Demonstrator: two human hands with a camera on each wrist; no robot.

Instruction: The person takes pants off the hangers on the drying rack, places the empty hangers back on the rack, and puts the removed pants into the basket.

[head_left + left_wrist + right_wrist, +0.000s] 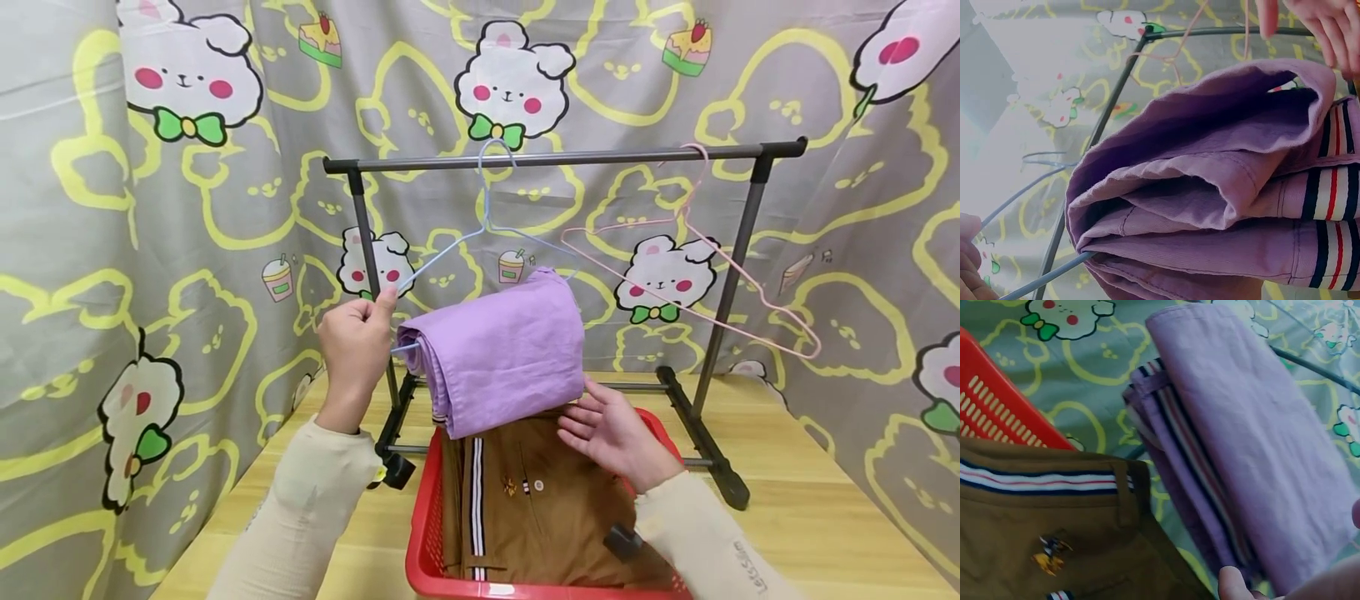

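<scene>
Folded purple pants (pixel 495 350) with a striped waistband (pixel 1335 194) hang over the lower bar of a light blue hanger (pixel 486 200). My left hand (pixel 358 342) grips the hanger at its left corner. At the pants' lower right corner is my right hand (pixel 611 429), its fingers extended and apart; whether they touch the cloth is hard to tell. The hanger's hook appears in front of the rack's rod (pixel 600 157) in the head view; I cannot tell whether it rests there. Brown pants (pixel 555 517) with a striped waistband lie beneath, in a red basket (pixel 423 533).
A pink hanger (pixel 738 329) without clothes hangs at the right of the rod. The rack's black foot (pixel 705 442) stands on the wooden table (pixel 810 500), right of the basket. Patterned curtains (pixel 187 333) enclose the table at the back and sides.
</scene>
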